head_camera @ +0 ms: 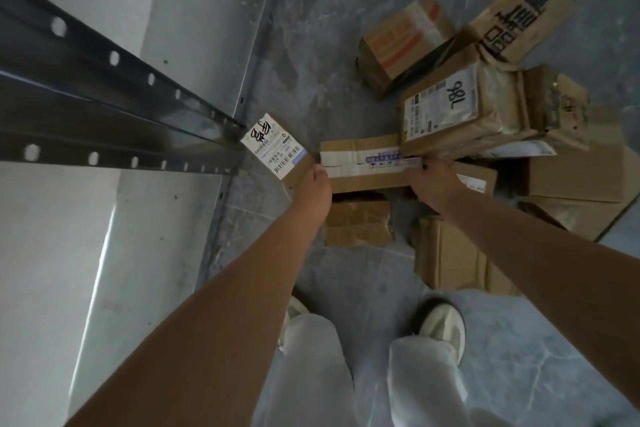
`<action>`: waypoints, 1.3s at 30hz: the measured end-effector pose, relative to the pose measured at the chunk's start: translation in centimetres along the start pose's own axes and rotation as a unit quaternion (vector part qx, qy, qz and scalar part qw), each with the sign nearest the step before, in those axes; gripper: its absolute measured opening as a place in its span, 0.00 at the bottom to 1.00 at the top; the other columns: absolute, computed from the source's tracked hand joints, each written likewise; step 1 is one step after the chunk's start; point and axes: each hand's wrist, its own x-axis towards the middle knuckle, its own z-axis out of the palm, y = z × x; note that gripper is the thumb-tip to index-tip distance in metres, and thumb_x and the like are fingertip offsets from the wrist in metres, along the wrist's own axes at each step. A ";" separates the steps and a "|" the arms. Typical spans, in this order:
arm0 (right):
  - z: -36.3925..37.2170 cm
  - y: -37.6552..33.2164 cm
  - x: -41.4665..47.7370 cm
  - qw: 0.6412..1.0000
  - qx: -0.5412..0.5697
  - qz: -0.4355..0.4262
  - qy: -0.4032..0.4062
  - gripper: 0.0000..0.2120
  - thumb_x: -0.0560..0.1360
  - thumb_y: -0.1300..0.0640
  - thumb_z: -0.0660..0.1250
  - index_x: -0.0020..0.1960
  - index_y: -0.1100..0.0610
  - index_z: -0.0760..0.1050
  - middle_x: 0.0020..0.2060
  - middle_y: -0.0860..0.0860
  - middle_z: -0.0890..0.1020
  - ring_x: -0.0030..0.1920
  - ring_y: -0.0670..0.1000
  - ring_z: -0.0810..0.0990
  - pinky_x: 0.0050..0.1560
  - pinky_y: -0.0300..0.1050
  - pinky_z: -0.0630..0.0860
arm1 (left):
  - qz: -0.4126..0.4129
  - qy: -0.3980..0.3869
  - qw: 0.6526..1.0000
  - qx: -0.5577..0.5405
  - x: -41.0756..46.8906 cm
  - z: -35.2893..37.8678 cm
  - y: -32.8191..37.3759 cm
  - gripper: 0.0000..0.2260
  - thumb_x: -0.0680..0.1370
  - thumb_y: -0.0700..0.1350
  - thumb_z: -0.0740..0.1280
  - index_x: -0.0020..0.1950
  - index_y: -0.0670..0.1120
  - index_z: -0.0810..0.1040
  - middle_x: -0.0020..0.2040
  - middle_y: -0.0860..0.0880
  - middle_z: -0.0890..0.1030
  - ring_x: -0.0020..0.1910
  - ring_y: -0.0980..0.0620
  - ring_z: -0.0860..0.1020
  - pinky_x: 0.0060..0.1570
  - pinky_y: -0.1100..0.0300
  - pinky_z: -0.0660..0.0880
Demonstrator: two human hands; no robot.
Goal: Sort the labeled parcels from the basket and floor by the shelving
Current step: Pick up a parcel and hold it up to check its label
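Note:
My left hand (313, 182) grips a small cardboard parcel (277, 146) with a white label marked in black pen, held near the foot of the shelving. My right hand (433, 184) grips the right end of a flat cardboard box (360, 163) sealed with white and purple tape. That box lies among the parcels on the floor. A taped parcel with a label marked "186" (460, 107) rests just above my right hand.
Grey metal shelving (114, 104) with a perforated upright fills the left side. Several more cardboard boxes (405, 42) lie heaped on the grey tiled floor (329, 10) at right. My feet in white shoes (440, 326) stand below the pile.

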 end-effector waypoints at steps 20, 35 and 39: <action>-6.7 -10.6 -15.3 0.973 0.222 0.002 -0.061 0.12 0.80 0.59 0.63 0.63 0.54 0.70 0.45 0.44 0.75 0.41 0.40 0.72 0.32 0.35 0.66 | -0.086 0.020 0.969 -0.232 -15.5 -9.9 8.6 0.19 0.84 0.53 0.55 0.73 0.47 0.70 0.69 0.46 0.75 0.68 0.49 0.72 0.72 0.53 0.64; -25.9 -18.5 -40.6 0.975 0.176 -0.133 0.021 0.31 0.83 0.39 0.47 0.75 0.61 0.62 0.62 0.56 0.72 0.64 0.58 0.71 0.58 0.49 0.64 | 0.086 0.141 0.971 -0.172 -45.1 -15.2 25.6 0.14 0.83 0.49 0.54 0.57 0.47 0.77 0.57 0.44 0.80 0.57 0.43 0.78 0.63 0.47 0.73; -29.8 -20.5 -48.0 0.965 0.187 -0.183 0.005 0.36 0.81 0.35 0.45 0.73 0.63 0.65 0.62 0.59 0.75 0.63 0.59 0.74 0.61 0.53 0.69 | 0.144 0.208 0.949 -0.187 -52.8 -17.2 29.3 0.10 0.83 0.49 0.54 0.57 0.52 0.74 0.57 0.43 0.79 0.54 0.43 0.78 0.54 0.50 0.73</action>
